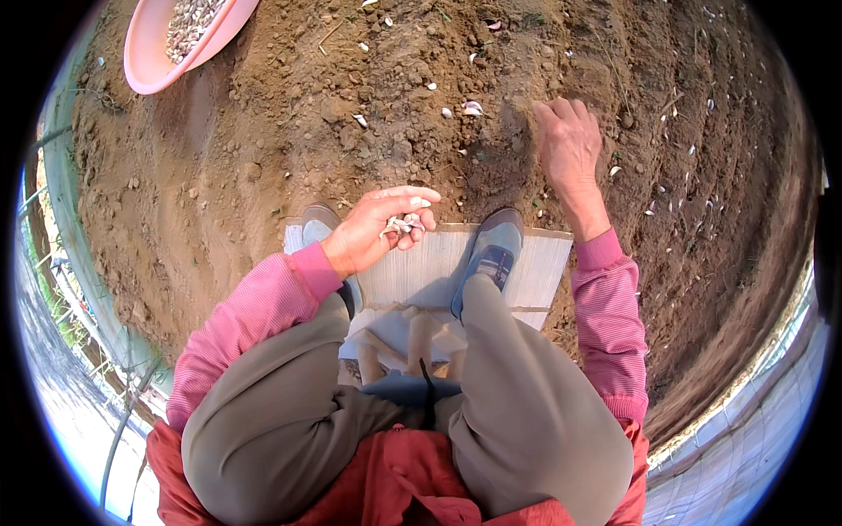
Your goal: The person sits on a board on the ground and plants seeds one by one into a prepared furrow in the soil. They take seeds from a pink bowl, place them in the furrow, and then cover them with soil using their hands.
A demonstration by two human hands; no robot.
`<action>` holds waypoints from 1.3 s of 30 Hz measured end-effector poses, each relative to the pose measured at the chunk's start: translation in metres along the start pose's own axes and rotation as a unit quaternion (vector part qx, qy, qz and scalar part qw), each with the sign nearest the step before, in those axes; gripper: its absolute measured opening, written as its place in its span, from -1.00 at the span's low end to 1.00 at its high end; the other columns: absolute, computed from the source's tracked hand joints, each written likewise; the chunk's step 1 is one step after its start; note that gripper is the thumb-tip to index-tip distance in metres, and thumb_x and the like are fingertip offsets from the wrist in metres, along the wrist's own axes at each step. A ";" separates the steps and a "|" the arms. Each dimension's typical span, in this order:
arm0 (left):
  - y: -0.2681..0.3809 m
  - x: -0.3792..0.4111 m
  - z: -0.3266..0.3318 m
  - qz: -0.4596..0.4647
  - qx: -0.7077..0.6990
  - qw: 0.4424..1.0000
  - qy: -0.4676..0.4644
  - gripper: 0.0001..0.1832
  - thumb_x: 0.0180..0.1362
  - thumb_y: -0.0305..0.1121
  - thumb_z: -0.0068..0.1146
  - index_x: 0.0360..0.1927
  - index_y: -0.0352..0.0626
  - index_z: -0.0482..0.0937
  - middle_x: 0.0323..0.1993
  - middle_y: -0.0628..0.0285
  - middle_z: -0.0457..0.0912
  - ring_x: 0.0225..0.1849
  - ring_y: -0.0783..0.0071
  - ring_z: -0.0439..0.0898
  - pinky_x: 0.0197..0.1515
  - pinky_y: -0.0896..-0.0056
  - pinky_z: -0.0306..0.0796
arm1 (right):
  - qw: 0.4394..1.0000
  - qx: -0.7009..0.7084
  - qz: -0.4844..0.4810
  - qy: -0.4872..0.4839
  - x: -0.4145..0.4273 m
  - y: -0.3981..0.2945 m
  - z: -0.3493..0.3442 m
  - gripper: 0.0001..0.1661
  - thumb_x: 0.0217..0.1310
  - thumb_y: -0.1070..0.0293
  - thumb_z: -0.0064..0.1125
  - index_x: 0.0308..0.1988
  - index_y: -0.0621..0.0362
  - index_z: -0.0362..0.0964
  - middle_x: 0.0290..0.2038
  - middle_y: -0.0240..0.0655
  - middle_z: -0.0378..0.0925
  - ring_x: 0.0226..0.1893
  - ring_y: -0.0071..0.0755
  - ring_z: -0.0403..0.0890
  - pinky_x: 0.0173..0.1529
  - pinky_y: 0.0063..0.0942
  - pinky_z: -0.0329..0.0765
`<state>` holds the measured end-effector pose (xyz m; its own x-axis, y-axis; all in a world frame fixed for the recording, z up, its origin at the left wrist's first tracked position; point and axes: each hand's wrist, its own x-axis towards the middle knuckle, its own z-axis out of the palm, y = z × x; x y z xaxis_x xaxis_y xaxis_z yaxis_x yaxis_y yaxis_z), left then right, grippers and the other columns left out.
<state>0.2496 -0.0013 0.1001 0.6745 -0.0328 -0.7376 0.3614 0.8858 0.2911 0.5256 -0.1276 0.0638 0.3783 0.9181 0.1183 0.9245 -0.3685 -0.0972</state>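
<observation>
My left hand [371,227] is palm up over the front edge of a pale board, cupping several garlic cloves [402,225] in its curled fingers. My right hand [569,141] reaches down to the loose brown soil [408,154], back of the hand upward. Its fingertips are hidden, so whether they pinch a clove cannot be seen. To the left of that hand lies a small cluster of garlic cloves [472,108], with a single clove [446,113] close by. Another clove [615,171] rests to the right of my right wrist.
A pink plastic basin [141,66] holding many cloves [191,26] sits at the upper left. Under my shoes [501,237] is the flat board [414,263]. More cloves [692,150] dot the soil on the right. Plastic sheeting [743,427] borders the plot.
</observation>
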 end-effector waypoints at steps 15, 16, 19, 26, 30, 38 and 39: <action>-0.003 -0.023 -0.035 0.011 -0.030 0.999 0.017 -0.67 0.33 -0.34 0.02 0.07 -0.32 0.53 -0.34 0.16 0.63 -0.43 0.55 0.54 -0.51 0.61 0.40 | 0.996 0.024 -0.057 -0.057 0.008 -0.054 0.018 -0.91 0.10 0.33 0.25 -0.33 0.02 0.58 -0.42 -0.34 0.49 -0.29 -0.21 0.53 -0.22 -0.24 0.40; -0.003 -0.021 -0.034 0.010 -0.029 0.999 0.012 -0.67 0.34 -0.34 0.02 0.07 -0.32 0.53 -0.34 0.16 0.63 -0.43 0.55 0.55 -0.51 0.61 0.40 | 0.995 0.015 -0.064 -0.073 0.007 -0.053 0.020 -0.91 0.07 0.33 0.27 -0.36 0.05 0.57 -0.44 -0.32 0.50 -0.30 -0.19 0.54 -0.22 -0.21 0.41; -0.005 -0.018 -0.036 0.008 -0.031 0.999 0.001 -0.68 0.34 -0.34 0.01 0.07 -0.32 0.53 -0.33 0.16 0.64 -0.43 0.55 0.56 -0.51 0.61 0.41 | 0.993 0.002 -0.069 -0.092 0.008 -0.056 0.033 -0.92 0.04 0.42 0.14 -0.50 0.05 0.53 -0.48 -0.31 0.51 -0.35 -0.23 0.55 -0.23 -0.21 0.38; -0.008 -0.024 -0.043 0.015 -0.042 0.999 0.012 -0.69 0.33 -0.35 0.01 0.05 -0.32 0.55 -0.33 0.15 0.65 -0.44 0.56 0.57 -0.52 0.61 0.41 | 0.997 0.014 -0.010 -0.079 0.024 -0.062 0.047 -0.89 0.08 0.29 0.26 -0.35 0.04 0.56 -0.44 -0.31 0.56 -0.29 -0.15 0.59 -0.18 -0.19 0.45; -0.005 -0.022 -0.042 0.005 -0.033 0.999 0.031 -0.69 0.34 -0.35 0.01 0.05 -0.33 0.55 -0.33 0.15 0.64 -0.44 0.55 0.56 -0.53 0.61 0.41 | 0.999 -0.009 -0.019 -0.046 0.029 -0.046 0.056 -0.87 0.09 0.26 0.28 -0.32 0.01 0.55 -0.40 -0.31 0.52 -0.25 -0.20 0.57 -0.18 -0.22 0.43; -0.003 -0.016 -0.048 0.026 -0.038 0.999 0.008 -0.67 0.37 -0.28 -0.01 0.04 -0.31 0.53 -0.30 0.15 0.64 -0.37 0.51 0.60 -0.47 0.57 0.45 | 0.913 0.340 0.172 -0.145 0.025 -0.068 0.004 -0.78 0.12 0.34 0.33 -0.23 0.16 0.53 -0.36 -0.25 0.62 -0.33 -0.17 0.64 -0.20 -0.30 0.55; 0.000 -0.013 -0.044 0.030 -0.048 0.998 0.019 -0.66 0.38 -0.26 -0.02 0.05 -0.31 0.53 -0.29 0.15 0.64 -0.36 0.49 0.60 -0.46 0.57 0.45 | 0.875 0.408 0.197 -0.170 0.019 -0.080 -0.010 -0.79 0.12 0.35 0.34 -0.22 0.16 0.54 -0.36 -0.25 0.64 -0.35 -0.19 0.65 -0.20 -0.33 0.56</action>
<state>0.2129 0.0200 0.0826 0.6679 0.0381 -0.7432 0.2566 0.9257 0.2781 0.4590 -0.0820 0.0834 0.4958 0.7853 -0.3707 0.3322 -0.5659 -0.7546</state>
